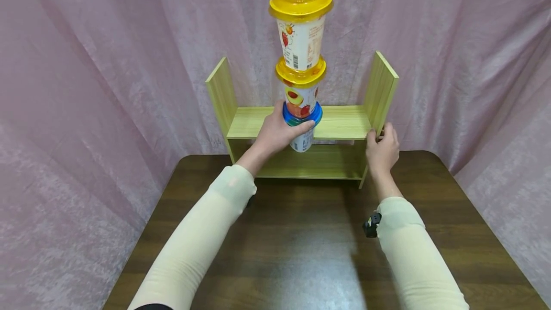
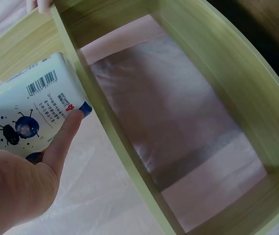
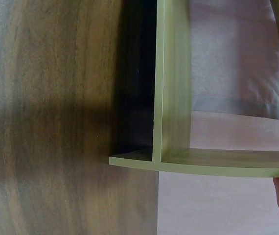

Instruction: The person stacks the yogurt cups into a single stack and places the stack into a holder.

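Three lidded paper cups are stacked upright in the head view. The top cup and the middle cup have yellow lids; the bottom cup has a blue one. My left hand grips the bottom cup near its lid, thumb across the front. In the left wrist view that cup shows a barcode and blueberry drawings, its base close to the front edge of the shelf board; contact cannot be told. At the light wooden shelf, my right hand holds the right side panel. Its fingers are partly hidden.
The two-tier shelf stands at the back of a dark brown table, with side panels rising above its upper board. A pink curtain hangs behind and around. A small black device is on the right wrist.
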Demonstrator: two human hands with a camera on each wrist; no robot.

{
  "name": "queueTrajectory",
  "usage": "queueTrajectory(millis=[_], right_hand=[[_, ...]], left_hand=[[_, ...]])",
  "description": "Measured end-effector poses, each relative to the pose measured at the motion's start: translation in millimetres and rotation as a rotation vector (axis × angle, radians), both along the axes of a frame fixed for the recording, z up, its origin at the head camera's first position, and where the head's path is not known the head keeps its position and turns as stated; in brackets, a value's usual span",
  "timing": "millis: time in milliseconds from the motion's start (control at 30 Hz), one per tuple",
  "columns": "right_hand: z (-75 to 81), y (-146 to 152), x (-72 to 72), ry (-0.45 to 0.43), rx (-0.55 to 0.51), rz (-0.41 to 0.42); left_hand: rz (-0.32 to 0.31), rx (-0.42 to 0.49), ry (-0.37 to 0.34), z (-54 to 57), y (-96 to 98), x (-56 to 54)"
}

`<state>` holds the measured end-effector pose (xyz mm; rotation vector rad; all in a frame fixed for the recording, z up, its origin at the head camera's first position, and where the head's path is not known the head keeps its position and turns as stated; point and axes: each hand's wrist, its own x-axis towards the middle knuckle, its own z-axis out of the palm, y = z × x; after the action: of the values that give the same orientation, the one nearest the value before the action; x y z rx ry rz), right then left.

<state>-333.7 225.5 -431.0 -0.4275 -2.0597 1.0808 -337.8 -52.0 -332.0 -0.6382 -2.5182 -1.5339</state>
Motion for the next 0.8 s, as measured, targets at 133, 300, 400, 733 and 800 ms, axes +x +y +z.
queueTrajectory(millis=[133, 300, 400, 733, 800], right_hand=[[0.0, -1.2, -0.3, 0.009, 0.001, 0.003], [0.4, -2.4, -0.1, 0.013, 0.001, 0.005], [0.8, -2.1, 1.8, 0.022, 0.006, 0.008], [1.6, -2.7, 7.1, 0.028, 0.002, 0.020], [1.6, -2.7, 8.1, 0.023, -0.001, 0.018]], left_hand=[[-0.001, 0.006, -0.016, 1.4, -0.4, -2.3], [-0.001, 0.007, -0.059, 4.0, 0.1, -5.1], [-0.003, 0.000, -0.068, 5.7, 0.7, -4.3], [-0.010, 0.028, -0.108, 9.5, 0.5, -0.6], [-0.010, 0.037, -0.110, 9.8, 0.5, -0.3]])
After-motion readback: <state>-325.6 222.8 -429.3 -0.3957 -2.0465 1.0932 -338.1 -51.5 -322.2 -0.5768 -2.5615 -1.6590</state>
